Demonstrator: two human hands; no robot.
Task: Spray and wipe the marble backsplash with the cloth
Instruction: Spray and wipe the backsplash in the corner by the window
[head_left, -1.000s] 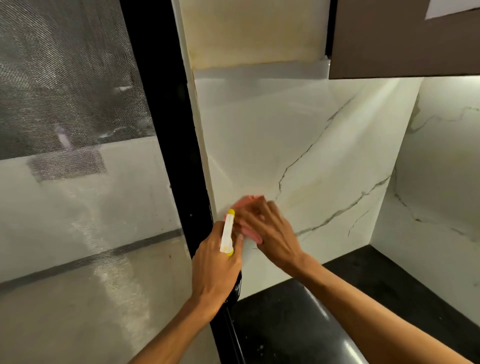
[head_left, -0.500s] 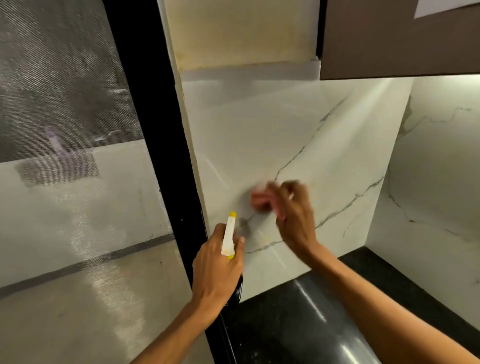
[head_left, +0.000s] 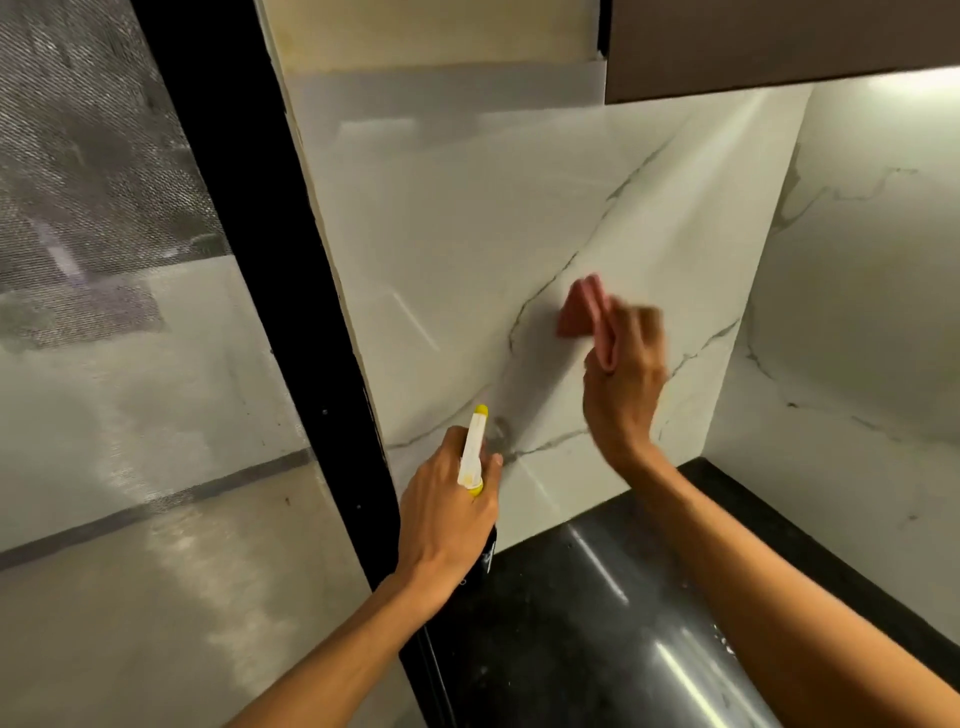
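Observation:
The white marble backsplash (head_left: 457, 249) with grey veins fills the middle of the view. My right hand (head_left: 623, 384) holds a pink cloth (head_left: 582, 312) against the marble, at mid height right of centre; the hand is blurred by motion. Lower left of it, my left hand (head_left: 447, 514) grips a spray bottle (head_left: 474, 452) with a white and yellow head, its nozzle pointing up at the marble. The bottle's dark body is mostly hidden under my hand.
A black glossy countertop (head_left: 582, 623) lies below the backsplash. A black frame (head_left: 270, 208) edges the marble on the left, with mesh and glass (head_left: 104, 260) beyond it. A brown cabinet (head_left: 779, 41) hangs at top right; a second marble wall (head_left: 862, 291) stands at right.
My right hand has swept the pink cloth up and to the right across the marble. The left hand with the bottle has stayed almost in place.

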